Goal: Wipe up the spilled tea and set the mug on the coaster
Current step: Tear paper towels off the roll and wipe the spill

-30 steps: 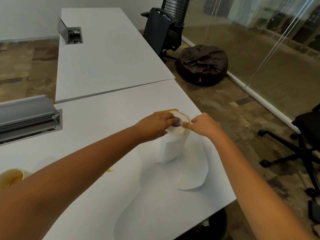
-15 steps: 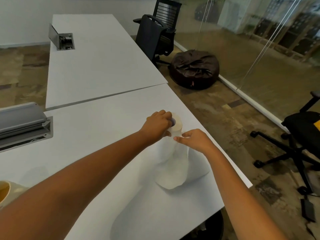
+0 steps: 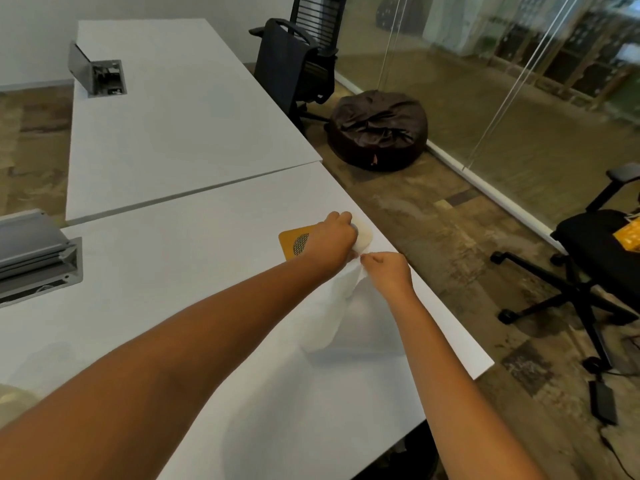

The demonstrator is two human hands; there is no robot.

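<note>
A white paper towel roll (image 3: 362, 239) stands near the right edge of the white table (image 3: 194, 258). My left hand (image 3: 330, 242) grips the top of the roll. My right hand (image 3: 386, 273) pinches the loose sheet (image 3: 332, 306) that hangs down from the roll to the tabletop. Just left of the roll lies a yellow coaster (image 3: 294, 242) with a dark patterned centre, partly behind my left hand. The mug (image 3: 10, 398) shows only as a pale rim at the far left edge, below my left arm. No spilled tea is visible in this view.
A grey cable box (image 3: 34, 258) with a raised lid sits in the table at the left. A second white table (image 3: 173, 105) adjoins at the back. Black office chairs (image 3: 588, 271) and a dark beanbag (image 3: 377, 128) stand on the floor to the right.
The view swung left and the coaster came back into sight. My right hand drew down along the roll, pulling the sheet off to a narrower hanging strip. My left hand stayed on the roll's top.
</note>
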